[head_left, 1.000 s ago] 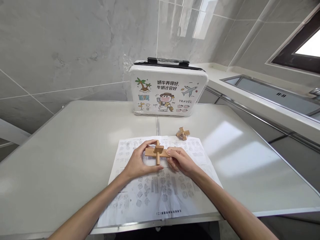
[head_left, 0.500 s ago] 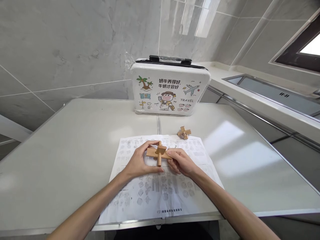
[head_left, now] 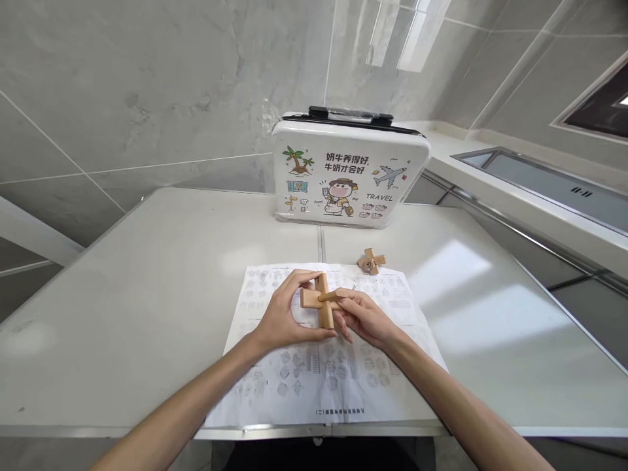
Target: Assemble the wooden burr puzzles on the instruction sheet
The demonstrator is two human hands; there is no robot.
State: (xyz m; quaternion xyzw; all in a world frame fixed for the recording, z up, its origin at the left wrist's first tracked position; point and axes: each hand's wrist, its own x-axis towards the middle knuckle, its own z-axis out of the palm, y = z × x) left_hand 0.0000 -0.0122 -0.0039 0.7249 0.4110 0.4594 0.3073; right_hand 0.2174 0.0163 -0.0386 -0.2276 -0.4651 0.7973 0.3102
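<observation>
A wooden interlocking puzzle (head_left: 324,317), made of crossed light-brown bars, is held above a printed sheet. My left hand (head_left: 287,311) grips its upright bar between the thumb at the lower end and the fingers at the top end. From the right, my right hand (head_left: 366,317) pinches the ends of the bars that point that way; its lower fingers are partly hidden beneath. Under both hands lies the creased white instruction sheet (head_left: 275,409), covered with small puzzle drawings. Just past its far edge sits a second wooden puzzle (head_left: 373,261), star-shaped, which nobody touches.
A white cartoon-printed case (head_left: 314,212) with a black handle, wrapped in clear plastic, stands upright at the back of the white folding table (head_left: 147,294). A seam runs down the table's middle. Along the right is a counter with a sink (head_left: 549,186). Grey tiled wall rises behind.
The held puzzle has been turned: a flat bar now stands upright between my left thumb and fingers, where a round rod was. The whole view has shifted slightly.
</observation>
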